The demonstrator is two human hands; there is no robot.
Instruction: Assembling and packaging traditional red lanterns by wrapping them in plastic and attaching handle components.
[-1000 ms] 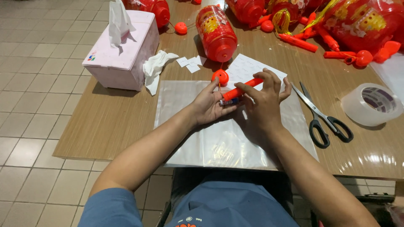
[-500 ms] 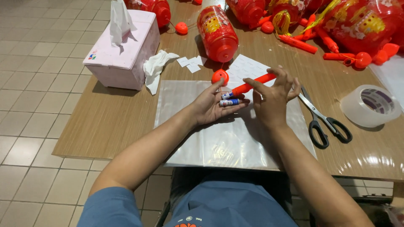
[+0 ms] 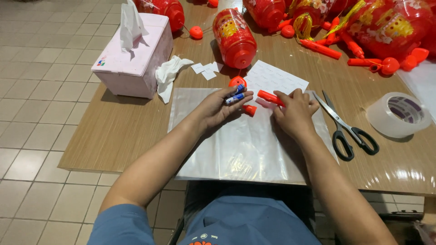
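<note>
Wood-grain laminate covers the desk [image 3: 113, 136] where a seated person works over a clear plastic sheet [image 3: 236, 149] spread at the near edge. The left hand [image 3: 218, 109] is curled around two small blue-and-white batteries [image 3: 235, 96], gripping them between thumb and fingertips; their long axes run slightly upward toward the far right corner of the desk, ends pointing at the other hand. The right hand [image 3: 293, 111] lies palm down on the sheet, fingers closed on an orange plastic handle [image 3: 270, 97], a slim tube whose long axis lies nearly parallel to the near edge, tilting a little, its free end pointing toward the batteries. A small orange cap [image 3: 249, 110] rests on the sheet between the two hands, just below the tube's open end. An orange knob [image 3: 237, 82] sits at the far edge of the sheet, just beyond the left fingertips.

Black-handled scissors [image 3: 345, 127] lie on the desk just right of the right hand, blades pointing to the far side. A roll of clear tape [image 3: 398, 114] stands near the right edge. Toward the far left corner sits a pink tissue box [image 3: 134, 59] with a crumpled tissue [image 3: 169, 75] beside it. Red plastic lanterns [image 3: 234, 36] crowd the far edge, with a white sticker sheet [image 3: 274, 78] in front of them.
</note>
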